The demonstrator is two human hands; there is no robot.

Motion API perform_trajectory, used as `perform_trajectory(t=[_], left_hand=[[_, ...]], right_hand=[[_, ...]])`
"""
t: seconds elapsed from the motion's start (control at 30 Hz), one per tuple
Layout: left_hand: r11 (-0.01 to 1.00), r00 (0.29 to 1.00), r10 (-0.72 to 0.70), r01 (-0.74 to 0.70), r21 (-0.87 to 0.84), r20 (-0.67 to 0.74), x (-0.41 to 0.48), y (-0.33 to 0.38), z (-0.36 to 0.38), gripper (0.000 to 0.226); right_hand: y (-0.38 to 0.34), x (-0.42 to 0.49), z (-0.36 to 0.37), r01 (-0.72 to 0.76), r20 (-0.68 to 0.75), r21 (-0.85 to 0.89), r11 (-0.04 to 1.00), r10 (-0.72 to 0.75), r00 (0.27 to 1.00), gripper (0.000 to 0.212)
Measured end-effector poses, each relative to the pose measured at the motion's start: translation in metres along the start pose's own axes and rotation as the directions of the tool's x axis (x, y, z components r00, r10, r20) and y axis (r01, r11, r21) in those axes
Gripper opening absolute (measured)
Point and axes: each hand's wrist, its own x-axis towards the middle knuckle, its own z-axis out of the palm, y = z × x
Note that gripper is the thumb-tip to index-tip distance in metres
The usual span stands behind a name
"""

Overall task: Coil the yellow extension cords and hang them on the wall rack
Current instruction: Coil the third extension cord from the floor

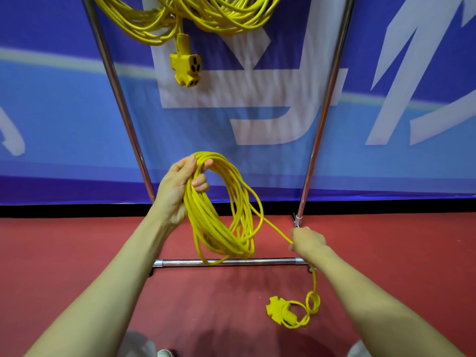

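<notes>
Holding a coil of yellow cord (219, 215) at frame centre: left hand (177, 186), fingers curled round the top of the loops, grip closed on the bundle. Coil hangs in front of the bottom bar (270, 261) of the rack (120, 99). One strand (273, 226) runs from the coil down-right into the right hand (307, 239), grip closed around it. Below that hand the cord drops to the red floor (77, 253), ending at lower right in small loops and a socket block (275, 309). Top centre: other yellow cords (152, 32) hang on the rack, one socket (186, 67) dangling before the blue banner (51, 112).
</notes>
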Motion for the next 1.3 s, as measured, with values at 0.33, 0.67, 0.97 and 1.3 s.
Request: perform_trajectory(t=[0.33, 0.67, 0.97, 1.3], left_hand=[[0.969, 0.969, 0.136, -0.173, -0.177, -0.204, 0.013, 0.0, -0.005, 0.022], [0.909, 0.84, 0.175, -0.339, -0.243, -0.514, 0.019, -0.008, -0.013, 0.038], [0.965, 0.798, 0.253, -0.25, 0.08, -0.548, 0.015, -0.035, -0.025, 0.016], [0.982, 0.842, 0.155, -0.186, -0.01, -0.517, 0.016, -0.034, -0.025, 0.007]], right_hand=[[-0.042, -0.016, 0.017, 0.394, 0.113, -0.037, 0.919, -0.387, 0.915, 0.058], [-0.062, -0.036, 0.013, 0.517, 0.342, -0.051, 0.854, -0.471, 0.813, 0.065], [-0.067, -0.048, -0.012, 0.594, -0.008, 0.369, 0.715, -0.636, 0.772, 0.04], [-0.061, -0.044, -0.017, 0.481, -0.077, 0.13, 0.867, -0.475, 0.877, 0.021]])
